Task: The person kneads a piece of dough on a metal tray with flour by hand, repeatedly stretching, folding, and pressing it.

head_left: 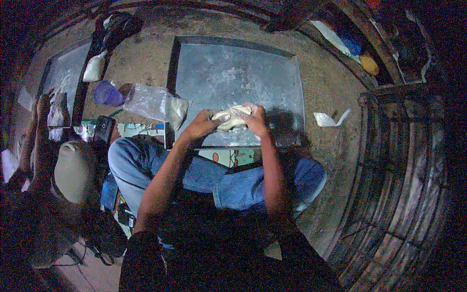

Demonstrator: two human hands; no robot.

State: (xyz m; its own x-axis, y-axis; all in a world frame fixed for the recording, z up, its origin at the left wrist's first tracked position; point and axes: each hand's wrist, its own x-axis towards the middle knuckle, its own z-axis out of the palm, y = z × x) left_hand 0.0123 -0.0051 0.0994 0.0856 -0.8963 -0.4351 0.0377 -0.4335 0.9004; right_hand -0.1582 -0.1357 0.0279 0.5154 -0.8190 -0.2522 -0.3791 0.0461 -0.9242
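A lump of pale dough [231, 118] is held between my two hands over the near part of a grey, dark-rimmed tray [209, 63]. On its left side my left hand [201, 124] grips it with the thumb laid over the top. My right hand [258, 120] is closed on the other end, fingers curled round it. White flour [233, 78] is smeared across the tray's surface. Close to my left hand, a clear plastic bag [148, 102] with pale powder in its end [178, 112] rests over the tray's left rim.
Left of the bag stands a purple cup [108, 94], with a white filled bag [95, 67] behind it. A dark phone [104, 128] lies near my knee. Another person in a cap [75, 170] works at a second tray [70, 63]. A white scrap [332, 118] lies to the right, before wooden slats [399, 194].
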